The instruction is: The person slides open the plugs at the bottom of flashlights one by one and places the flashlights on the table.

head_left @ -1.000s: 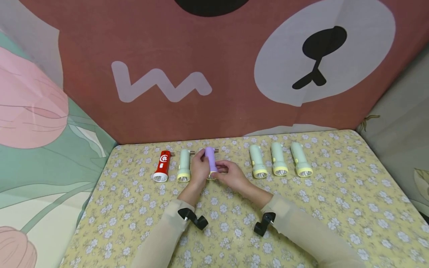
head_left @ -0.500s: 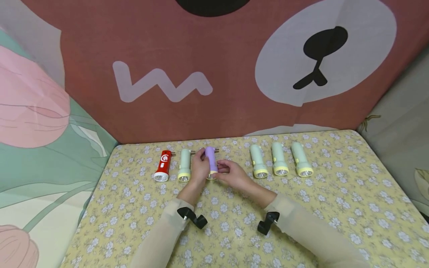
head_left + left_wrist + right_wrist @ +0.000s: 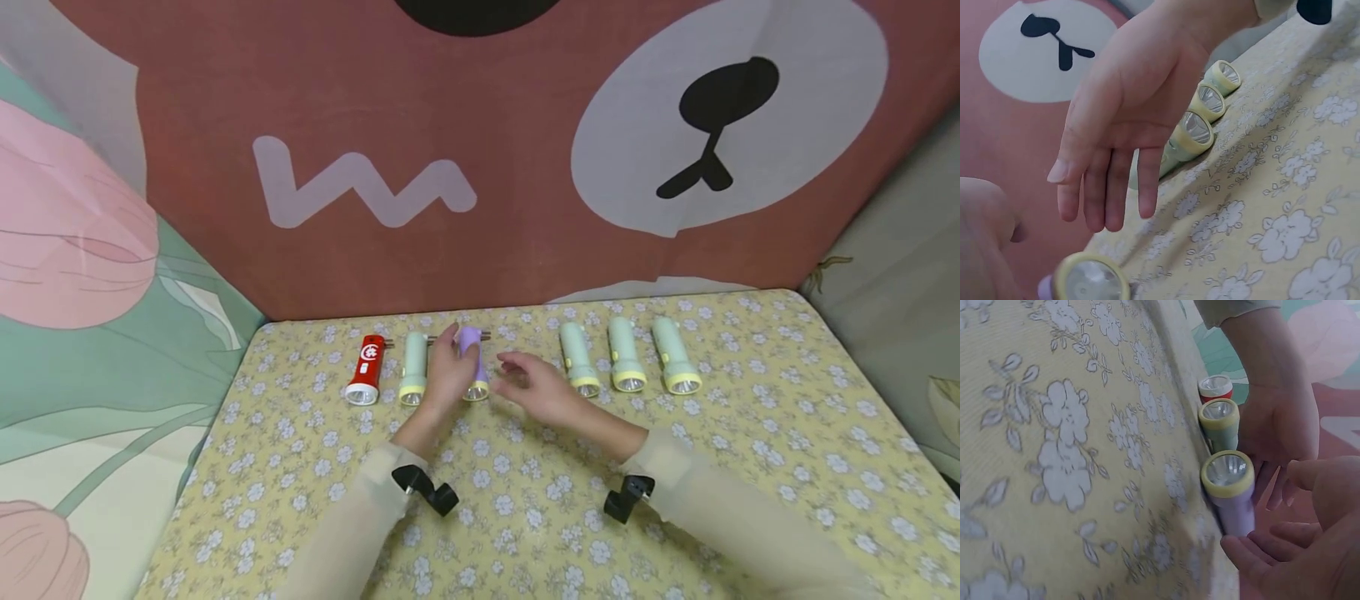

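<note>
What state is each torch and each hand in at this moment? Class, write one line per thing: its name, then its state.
purple torch: lying on the table, left hand on it.
red torch: lying flat, untouched.
green torch beside it: lying flat.
three green torches: lying side by side, untouched.
left hand: resting on the purple torch.
right hand: open, fingers straight, holding nothing.
</note>
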The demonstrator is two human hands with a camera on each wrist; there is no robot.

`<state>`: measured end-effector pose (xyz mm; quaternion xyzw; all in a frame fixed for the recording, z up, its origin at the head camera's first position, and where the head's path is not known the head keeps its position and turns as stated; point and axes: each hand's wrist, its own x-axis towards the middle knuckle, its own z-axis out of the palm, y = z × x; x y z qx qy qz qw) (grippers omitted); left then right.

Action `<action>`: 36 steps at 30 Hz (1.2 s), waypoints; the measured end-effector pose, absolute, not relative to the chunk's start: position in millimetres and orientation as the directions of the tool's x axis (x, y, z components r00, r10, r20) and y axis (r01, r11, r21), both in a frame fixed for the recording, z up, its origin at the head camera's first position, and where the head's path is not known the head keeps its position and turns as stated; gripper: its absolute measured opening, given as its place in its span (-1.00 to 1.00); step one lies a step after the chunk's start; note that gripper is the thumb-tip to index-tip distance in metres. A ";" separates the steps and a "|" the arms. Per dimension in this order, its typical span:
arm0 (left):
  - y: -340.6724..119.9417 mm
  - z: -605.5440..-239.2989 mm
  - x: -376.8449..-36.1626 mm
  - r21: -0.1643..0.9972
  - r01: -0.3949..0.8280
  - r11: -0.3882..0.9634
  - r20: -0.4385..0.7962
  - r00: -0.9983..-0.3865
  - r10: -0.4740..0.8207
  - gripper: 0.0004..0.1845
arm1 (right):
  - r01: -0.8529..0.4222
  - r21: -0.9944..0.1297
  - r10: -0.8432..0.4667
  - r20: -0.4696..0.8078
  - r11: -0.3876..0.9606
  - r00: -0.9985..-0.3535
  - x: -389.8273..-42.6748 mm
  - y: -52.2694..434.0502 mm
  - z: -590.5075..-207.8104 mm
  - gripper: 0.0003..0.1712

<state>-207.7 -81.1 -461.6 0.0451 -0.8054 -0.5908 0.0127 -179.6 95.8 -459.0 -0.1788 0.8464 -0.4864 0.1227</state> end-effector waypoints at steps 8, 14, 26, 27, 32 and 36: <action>-79.4 -441.7 -201.8 0.892 0.104 0.440 0.105 -0.994 0.022 -0.33 | -0.330 -0.770 -0.452 0.061 0.546 -0.890 -168.7 120.9 -443.5 -0.27; -72.8 -436.0 -199.5 0.879 0.167 0.447 0.118 -0.984 0.134 -0.30 | -0.357 -0.710 -0.427 0.088 0.607 -0.900 -162.1 146.4 -434.1 -0.26; -38.2 -437.1 -207.6 0.842 0.188 0.505 0.035 -0.954 0.297 -0.27 | -0.273 -0.738 -0.321 0.080 0.618 -0.944 -155.3 180.4 -441.7 -0.14; -34.3 -437.7 -208.3 0.842 0.184 0.508 0.026 -0.953 0.303 -0.27 | -0.261 -0.745 -0.313 0.073 0.614 -0.947 -155.2 182.4 -443.0 -0.13; -15.4 -440.9 -212.4 0.857 0.144 0.495 -0.029 -0.945 0.326 -0.25 | -0.221 -0.774 -0.302 0.040 0.594 -0.952 -154.7 185.4 -448.6 -0.06; -2.9 -446.5 -215.9 0.871 0.083 0.484 -0.085 -0.945 0.316 -0.26 | -0.225 -0.777 -0.299 0.050 0.588 -0.953 -154.6 182.7 -454.4 -0.03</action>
